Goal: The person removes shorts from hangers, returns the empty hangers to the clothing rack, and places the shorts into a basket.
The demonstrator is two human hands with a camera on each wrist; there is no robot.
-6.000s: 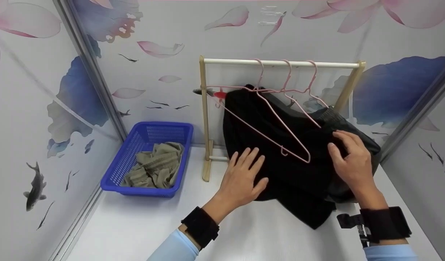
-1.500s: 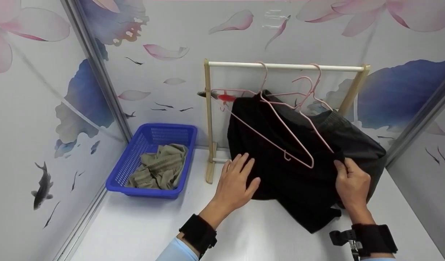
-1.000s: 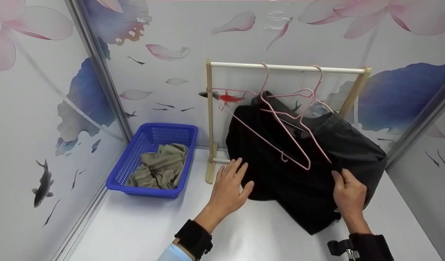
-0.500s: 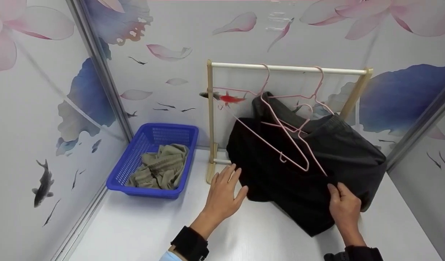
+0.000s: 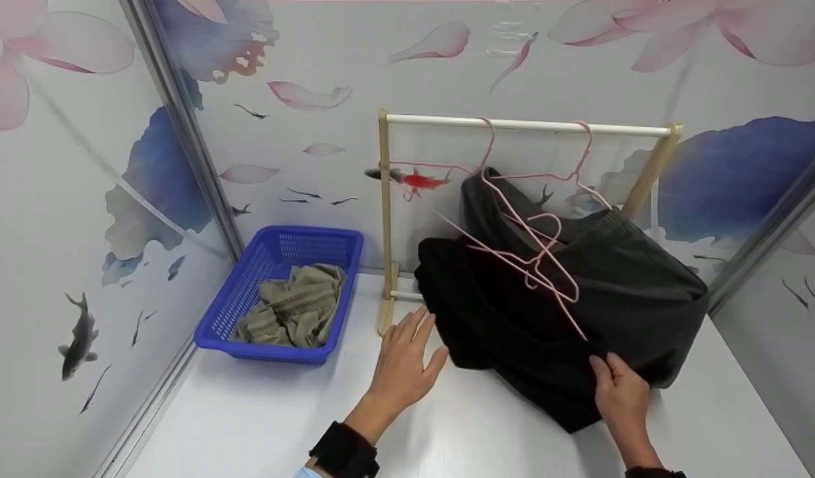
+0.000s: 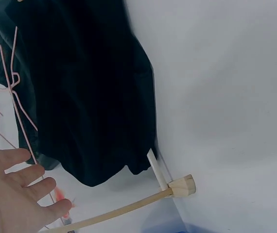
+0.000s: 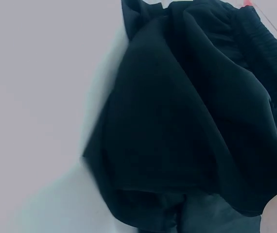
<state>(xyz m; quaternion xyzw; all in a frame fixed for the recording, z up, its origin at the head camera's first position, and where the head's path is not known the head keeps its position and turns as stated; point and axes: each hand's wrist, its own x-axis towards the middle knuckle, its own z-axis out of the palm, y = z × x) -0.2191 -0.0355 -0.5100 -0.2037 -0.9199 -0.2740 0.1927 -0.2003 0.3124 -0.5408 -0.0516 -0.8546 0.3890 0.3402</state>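
My right hand (image 5: 623,392) pinches the right edge of what look like black shorts (image 5: 513,338), at the end of a pink hanger (image 5: 537,260). That hanger's hook is off the rail, and part of its body is hidden in the dark cloth. My left hand (image 5: 404,368) has its fingers extended beside the left edge of the black shorts; they also spread in the left wrist view. Behind hang dark grey shorts (image 5: 636,285) with a gathered waist. A second pink hanger (image 5: 440,212), hooked on the rail, crosses in front of the black shorts.
The small rack has a white rail (image 5: 434,120) and wooden posts (image 5: 386,219). On the left stands a blue basket (image 5: 211,335) holding a crumpled khaki garment (image 5: 301,305). Printed panels (image 5: 314,40) close in the back and sides of the white table (image 5: 248,425).
The hanger in the black shorts has come off the rail. My right hand gripped the shorts' edge and drew them down toward me, uncovering more grey shorts. My left hand moved off the cloth.
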